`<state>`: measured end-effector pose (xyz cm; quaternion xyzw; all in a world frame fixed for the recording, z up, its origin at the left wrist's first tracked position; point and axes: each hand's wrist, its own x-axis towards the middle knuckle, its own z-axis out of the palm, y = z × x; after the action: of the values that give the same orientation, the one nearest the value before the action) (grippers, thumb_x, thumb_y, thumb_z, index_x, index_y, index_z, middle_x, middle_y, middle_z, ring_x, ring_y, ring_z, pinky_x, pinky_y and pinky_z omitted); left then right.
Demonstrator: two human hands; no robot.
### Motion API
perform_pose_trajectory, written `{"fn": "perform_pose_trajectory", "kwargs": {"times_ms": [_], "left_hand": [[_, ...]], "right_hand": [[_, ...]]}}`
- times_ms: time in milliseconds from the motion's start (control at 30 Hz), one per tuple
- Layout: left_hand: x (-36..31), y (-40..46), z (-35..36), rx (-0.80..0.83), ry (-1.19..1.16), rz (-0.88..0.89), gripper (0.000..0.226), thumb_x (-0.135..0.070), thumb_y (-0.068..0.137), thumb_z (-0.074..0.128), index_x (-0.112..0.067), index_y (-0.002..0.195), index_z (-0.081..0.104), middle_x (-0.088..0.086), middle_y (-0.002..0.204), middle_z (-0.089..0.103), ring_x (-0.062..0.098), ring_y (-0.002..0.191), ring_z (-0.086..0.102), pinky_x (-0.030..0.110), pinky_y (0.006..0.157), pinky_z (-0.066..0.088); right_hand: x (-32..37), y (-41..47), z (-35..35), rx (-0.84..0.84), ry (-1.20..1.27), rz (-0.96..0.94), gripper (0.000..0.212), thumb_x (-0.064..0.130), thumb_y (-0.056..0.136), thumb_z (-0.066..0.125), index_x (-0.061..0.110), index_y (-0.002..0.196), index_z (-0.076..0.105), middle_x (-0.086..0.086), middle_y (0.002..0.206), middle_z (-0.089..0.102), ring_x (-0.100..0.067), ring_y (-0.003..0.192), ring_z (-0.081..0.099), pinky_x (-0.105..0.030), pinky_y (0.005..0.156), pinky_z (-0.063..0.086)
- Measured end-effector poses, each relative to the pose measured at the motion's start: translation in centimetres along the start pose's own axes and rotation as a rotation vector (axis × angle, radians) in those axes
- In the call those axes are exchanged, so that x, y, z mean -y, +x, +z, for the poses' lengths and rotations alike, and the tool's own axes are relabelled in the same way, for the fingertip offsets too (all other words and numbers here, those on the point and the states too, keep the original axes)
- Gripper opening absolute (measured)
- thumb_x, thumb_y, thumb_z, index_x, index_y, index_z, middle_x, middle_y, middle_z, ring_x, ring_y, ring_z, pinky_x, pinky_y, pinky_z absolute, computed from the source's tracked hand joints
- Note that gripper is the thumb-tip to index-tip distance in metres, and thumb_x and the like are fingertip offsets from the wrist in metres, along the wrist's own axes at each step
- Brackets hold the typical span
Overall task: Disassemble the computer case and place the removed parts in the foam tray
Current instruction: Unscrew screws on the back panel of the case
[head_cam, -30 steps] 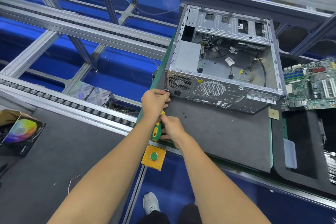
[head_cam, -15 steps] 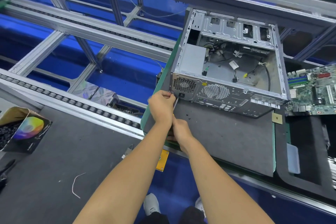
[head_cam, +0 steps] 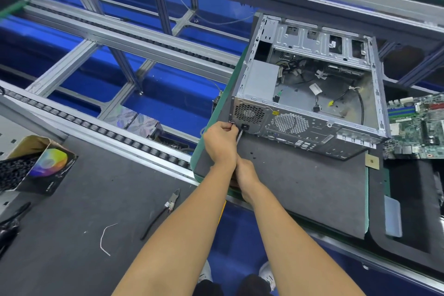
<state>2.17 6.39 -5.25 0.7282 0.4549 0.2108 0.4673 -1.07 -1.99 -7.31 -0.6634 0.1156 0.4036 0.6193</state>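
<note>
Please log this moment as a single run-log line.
step: unscrewing rear panel | left hand: steadies screwdriver shaft at computer case corner | right hand: grips handle, mostly hidden | motherboard: already out

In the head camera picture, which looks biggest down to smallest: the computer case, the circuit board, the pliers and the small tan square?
1. computer case
2. circuit board, partly cut off by the frame
3. pliers
4. small tan square

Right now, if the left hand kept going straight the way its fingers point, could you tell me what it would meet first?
The left hand points up and right at the computer case. It would almost at once meet the rear panel by the power supply vent, where its fingertips pinch at the screwdriver shaft; depth looks near contact.
</note>
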Motion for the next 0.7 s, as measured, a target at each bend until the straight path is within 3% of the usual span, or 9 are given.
{"fn": "perform_pose_trajectory", "kwargs": {"times_ms": [67,167,267,367,533,700], "left_hand": [[-0.22,-0.15,0.14,-0.003,0.011,-0.008,0.009,-0.026,0.085,0.076,-0.019,0.088,0.08,-0.009,0.079,0.076,0.004,0.07,0.065,0.015,0.059,0.047],[-0.36,-0.22,0.18,-0.001,0.04,-0.004,0.008,-0.027,0.084,0.076,-0.02,0.086,0.08,-0.009,0.079,0.075,0.004,0.069,0.06,0.009,0.054,0.033],[-0.19,0.11,0.05,0.011,0.057,0.01,0.009,-0.026,0.084,0.076,-0.02,0.088,0.08,-0.009,0.079,0.075,0.007,0.073,0.065,0.018,0.059,0.047],[0.07,0.39,0.05,0.031,0.068,0.028,0.01,-0.026,0.084,0.075,-0.02,0.089,0.08,-0.009,0.079,0.075,0.008,0.076,0.068,0.028,0.069,0.057],[0.25,0.58,-0.02,0.044,0.089,0.06,0.009,-0.026,0.084,0.074,-0.019,0.088,0.078,-0.01,0.077,0.074,0.008,0.075,0.068,0.03,0.07,0.059],[0.36,0.72,-0.2,0.062,0.1,0.077,0.009,-0.027,0.086,0.074,-0.02,0.088,0.078,-0.011,0.078,0.073,0.011,0.083,0.068,0.033,0.072,0.06]], "right_hand": [[0.06,-0.09,-0.06,0.001,0.007,0.002,0.052,0.042,0.102,0.047,-0.001,0.11,0.074,-0.021,0.1,0.076,-0.039,0.099,0.073,-0.049,0.091,0.058],[0.15,-0.1,-0.1,0.008,0.005,0.01,0.053,0.043,0.102,0.047,-0.002,0.112,0.073,-0.023,0.102,0.076,-0.04,0.1,0.073,-0.051,0.093,0.058],[0.26,-0.1,-0.04,-0.003,-0.008,0.01,0.051,0.044,0.101,0.05,0.0,0.107,0.074,-0.018,0.096,0.077,-0.032,0.089,0.076,-0.041,0.073,0.064],[0.28,-0.23,0.02,-0.023,-0.015,0.004,0.042,0.043,0.101,0.052,0.009,0.089,0.073,-0.009,0.078,0.076,-0.017,0.064,0.073,-0.025,0.052,0.054],[0.21,-0.18,0.03,-0.041,-0.033,0.013,0.043,0.045,0.102,0.052,0.01,0.085,0.07,-0.006,0.071,0.074,-0.013,0.056,0.07,-0.022,0.048,0.051],[0.05,0.07,0.09,-0.047,-0.056,0.009,0.039,0.042,0.101,0.052,0.01,0.087,0.07,-0.006,0.072,0.075,-0.018,0.063,0.072,-0.027,0.055,0.055]]}}
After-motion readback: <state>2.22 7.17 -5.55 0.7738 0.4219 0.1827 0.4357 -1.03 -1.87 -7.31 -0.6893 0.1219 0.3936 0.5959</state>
